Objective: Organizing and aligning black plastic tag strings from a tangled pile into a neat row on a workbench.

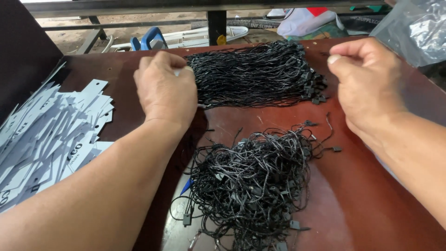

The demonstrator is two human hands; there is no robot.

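Note:
My left hand [165,90] is fisted over the dark red table [367,204], fingers pinched on a small white tag piece at the edge of a neat bundle of black hang-tag strings [255,74]. My right hand [367,79] hovers to the right of that bundle, thumb and fingers pinched together; what it pinches is too thin to make out. Nearer to me lies a loose tangled heap of black strings with small plastic locks [251,181].
A spread pile of white paper tags [46,135] covers the table's left side. A clear plastic bag [413,28] sits at the far right corner. Beyond the table are a dark metal frame [216,23], a blue and white object and bags on the floor.

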